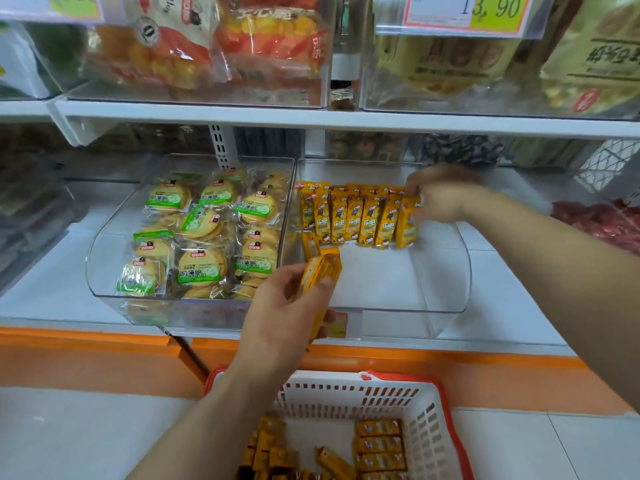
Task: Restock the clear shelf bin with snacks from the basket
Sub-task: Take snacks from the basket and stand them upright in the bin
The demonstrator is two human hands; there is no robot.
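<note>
Left of the left hand [287, 313]: a clear plastic bin of round biscuits in green-labelled wrappers [194, 237], no part of this job. Curled in that hand, thumb on top: a small stack of yellow foil snack packs [320, 271], held at the front left of the clear curved-front shelf bin [464, 268]. Beyond the fingertips, along the back: a standing row of matching yellow packs [356, 220]. At the row's right end, the right hand [440, 199], pinching the outermost pack [408, 223] upright. Below the left wrist: a white slotted plastic basket with red rim [446, 427], more packs inside.

Likely step: extending the row. Brace the end with the right hand; feed packs singly from the stack, upright, label forward, snug to the neighbour. Otherwise, probable toppling.
</note>
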